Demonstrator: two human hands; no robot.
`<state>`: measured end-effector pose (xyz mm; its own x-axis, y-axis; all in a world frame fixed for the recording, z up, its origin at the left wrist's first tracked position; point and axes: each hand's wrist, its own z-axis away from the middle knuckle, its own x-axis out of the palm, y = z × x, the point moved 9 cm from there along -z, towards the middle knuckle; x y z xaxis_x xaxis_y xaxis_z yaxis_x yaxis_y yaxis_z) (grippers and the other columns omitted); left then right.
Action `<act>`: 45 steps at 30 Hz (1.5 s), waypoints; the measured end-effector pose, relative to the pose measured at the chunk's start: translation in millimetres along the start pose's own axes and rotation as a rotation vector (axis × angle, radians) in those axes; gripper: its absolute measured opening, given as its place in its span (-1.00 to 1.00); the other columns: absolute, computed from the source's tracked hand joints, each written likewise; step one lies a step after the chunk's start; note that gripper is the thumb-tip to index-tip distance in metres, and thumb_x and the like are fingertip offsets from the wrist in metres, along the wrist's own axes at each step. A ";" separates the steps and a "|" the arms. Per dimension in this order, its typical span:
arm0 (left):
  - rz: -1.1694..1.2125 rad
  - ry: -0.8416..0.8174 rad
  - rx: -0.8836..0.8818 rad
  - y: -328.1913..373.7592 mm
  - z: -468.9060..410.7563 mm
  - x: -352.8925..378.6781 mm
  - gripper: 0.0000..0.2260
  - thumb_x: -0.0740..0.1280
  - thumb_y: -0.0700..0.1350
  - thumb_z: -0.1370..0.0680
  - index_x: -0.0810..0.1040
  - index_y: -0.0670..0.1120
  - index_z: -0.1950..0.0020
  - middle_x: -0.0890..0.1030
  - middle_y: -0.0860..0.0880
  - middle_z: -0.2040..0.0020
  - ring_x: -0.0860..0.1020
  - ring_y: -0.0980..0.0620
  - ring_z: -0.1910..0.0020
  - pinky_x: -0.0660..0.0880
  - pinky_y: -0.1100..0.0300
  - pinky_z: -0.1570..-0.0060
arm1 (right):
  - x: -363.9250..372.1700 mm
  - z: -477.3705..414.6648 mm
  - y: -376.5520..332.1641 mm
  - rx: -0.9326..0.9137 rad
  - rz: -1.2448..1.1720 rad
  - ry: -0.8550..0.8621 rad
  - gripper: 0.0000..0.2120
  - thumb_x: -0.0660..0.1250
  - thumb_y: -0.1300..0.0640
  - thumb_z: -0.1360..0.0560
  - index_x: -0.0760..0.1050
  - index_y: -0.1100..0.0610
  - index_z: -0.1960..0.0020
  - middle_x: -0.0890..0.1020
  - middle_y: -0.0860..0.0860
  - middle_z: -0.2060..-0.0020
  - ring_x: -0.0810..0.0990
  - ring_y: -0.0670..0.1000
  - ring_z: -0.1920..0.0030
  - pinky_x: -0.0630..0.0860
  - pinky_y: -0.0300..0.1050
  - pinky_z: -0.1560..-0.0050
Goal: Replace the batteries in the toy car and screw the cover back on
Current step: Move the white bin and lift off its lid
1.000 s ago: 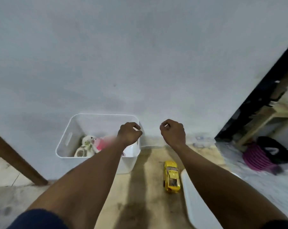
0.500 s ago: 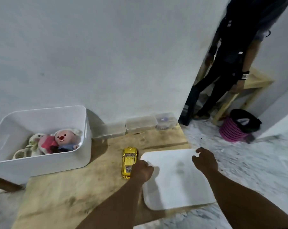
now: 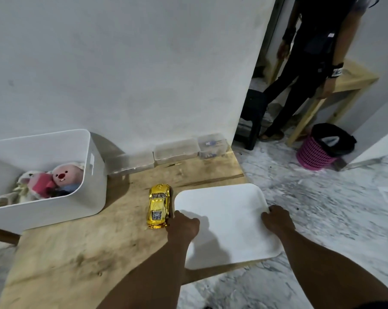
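Note:
A shiny yellow toy car stands on its wheels on the low wooden table, nose toward the wall. Just right of it lies a flat white tray that overhangs the table's right edge. My left hand grips the tray's left edge, close beside the car's rear. My right hand grips the tray's right edge. No batteries, screwdriver or cover can be made out.
A white bin with plush toys stands at the left. Three clear plastic boxes line the wall. A person in dark clothes stands at the back right near a wooden bench and a pink basket.
My view dropped from the wall to the table. Both hands came down from raised fists and closed on the tray's left and right edges.

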<state>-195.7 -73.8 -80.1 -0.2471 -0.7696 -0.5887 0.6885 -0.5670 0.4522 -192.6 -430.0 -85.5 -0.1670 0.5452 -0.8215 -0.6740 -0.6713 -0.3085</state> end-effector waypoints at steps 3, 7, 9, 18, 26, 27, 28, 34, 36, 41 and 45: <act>0.055 0.013 -0.011 0.1 -1.0 0.8 -0.29 0.31 0.03 -0.47 0.16 -0.11 -0.56 0.34 -0.19 -0.45 0.36 -0.22 -0.40 0.40 -0.06 -0.34 | -5.7 2.0 -1.8 0.023 0.004 0.025 -0.63 0.28 -0.01 -0.47 0.55 0.12 -0.22 0.59 0.14 -0.19 0.56 0.19 -0.21 0.49 -0.01 -0.13; 0.167 0.030 0.012 10.6 1.2 -1.5 -0.34 0.32 0.03 -0.45 0.25 -0.09 -0.52 0.42 -0.18 -0.39 0.43 -0.22 -0.33 0.46 -0.05 -0.28 | -33.2 9.6 1.7 0.045 0.012 0.164 -0.65 0.25 -0.09 -0.51 0.56 0.10 -0.16 0.62 0.13 -0.10 0.59 0.19 -0.13 0.48 0.00 -0.05; 0.179 0.059 0.052 23.6 6.6 -9.1 -0.40 0.31 0.04 -0.45 0.32 -0.08 -0.47 0.46 -0.15 -0.34 0.47 -0.21 -0.28 0.51 -0.05 -0.22 | -55.8 14.5 -1.7 0.033 0.005 0.255 -0.63 0.21 -0.13 -0.53 0.58 0.11 -0.10 0.63 0.14 -0.04 0.60 0.20 -0.08 0.48 0.00 -0.02; 0.336 0.382 0.345 102.3 36.6 -143.3 -0.62 0.24 -0.16 -0.53 0.53 0.00 -0.34 0.56 -0.09 -0.25 0.53 -0.14 -0.23 0.48 0.04 -0.20 | -139.2 37.8 -102.0 -0.207 -0.138 0.538 -0.65 0.22 -0.10 -0.57 0.54 0.07 -0.23 0.65 0.22 -0.06 0.60 0.26 -0.08 0.51 0.09 -0.07; 0.388 0.699 0.432 59.8 36.0 -350.2 -0.59 0.21 -0.21 -0.47 0.60 0.02 -0.26 0.61 -0.14 -0.11 0.57 -0.17 -0.14 0.53 0.06 -0.05 | -95.7 101.4 -282.0 -0.461 -0.298 0.507 -0.71 0.25 -0.10 -0.56 0.59 0.09 -0.05 0.68 0.15 0.10 0.62 0.24 0.05 0.53 -0.01 0.08; 0.386 0.724 0.423 45.8 35.8 -374.9 -0.59 0.22 -0.21 -0.47 0.61 0.01 -0.26 0.60 -0.14 -0.12 0.56 -0.18 -0.15 0.51 0.08 -0.04 | -84.5 114.0 -304.7 -0.494 -0.318 0.485 -0.71 0.27 -0.10 -0.55 0.60 0.09 -0.04 0.69 0.13 0.11 0.63 0.23 0.06 0.56 0.01 0.06; 0.383 0.740 0.402 29.0 33.5 -399.1 -0.60 0.22 -0.23 -0.47 0.61 0.00 -0.26 0.60 -0.15 -0.14 0.55 -0.18 -0.17 0.48 0.10 -0.03 | -72.3 128.7 -329.4 -0.528 -0.325 0.458 -0.72 0.28 -0.11 -0.54 0.60 0.08 -0.03 0.69 0.10 0.11 0.63 0.22 0.05 0.56 0.01 0.05; 0.333 0.786 0.250 -78.5 12.6 -514.3 -0.60 0.29 -0.23 -0.49 0.56 -0.07 -0.32 0.56 -0.11 -0.32 0.48 -0.12 -0.33 0.38 0.15 -0.28 | 2.4 206.6 -455.8 -0.661 -0.283 0.305 -0.78 0.33 -0.09 -0.52 0.59 0.05 0.05 0.65 0.06 0.12 0.62 0.18 0.07 0.52 -0.05 0.07; 0.305 0.770 0.216 -105.2 4.0 -536.0 -0.72 0.31 -0.23 -0.50 0.58 -0.04 -0.18 0.57 -0.12 -0.29 0.50 -0.13 -0.29 0.40 0.15 -0.24 | 22.7 223.5 -485.8 -0.673 -0.238 0.261 -0.79 0.34 -0.09 -0.51 0.58 0.05 0.06 0.63 0.04 0.12 0.61 0.17 0.06 0.53 -0.05 0.04; 0.302 0.714 0.167 -150.0 -36.7 -568.8 -0.73 0.30 -0.24 -0.51 0.58 -0.01 -0.17 0.57 -0.12 -0.28 0.52 -0.14 -0.25 0.43 0.16 -0.15 | 65.4 237.3 -538.8 -0.659 -0.121 0.151 -0.79 0.33 -0.02 -0.45 0.55 0.13 0.08 0.63 0.04 0.16 0.62 0.14 0.13 0.54 -0.11 0.10; 0.332 0.671 0.148 -167.9 -69.5 -575.4 -0.63 0.30 -0.20 -0.54 0.54 -0.04 -0.34 0.52 -0.08 -0.36 0.50 -0.12 -0.31 0.43 0.11 -0.25 | 87.3 237.7 -557.0 -0.619 -0.032 0.101 -0.79 0.33 0.08 -0.38 0.48 0.19 0.06 0.61 0.10 0.12 0.61 0.17 0.11 0.50 -0.13 0.15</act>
<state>-121.8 484.6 136.2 0.4568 -0.5900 -0.6658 0.5441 -0.4068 0.7338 -2.8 110.9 128.6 -0.0642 0.5401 -0.8391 -0.1304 -0.8382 -0.5295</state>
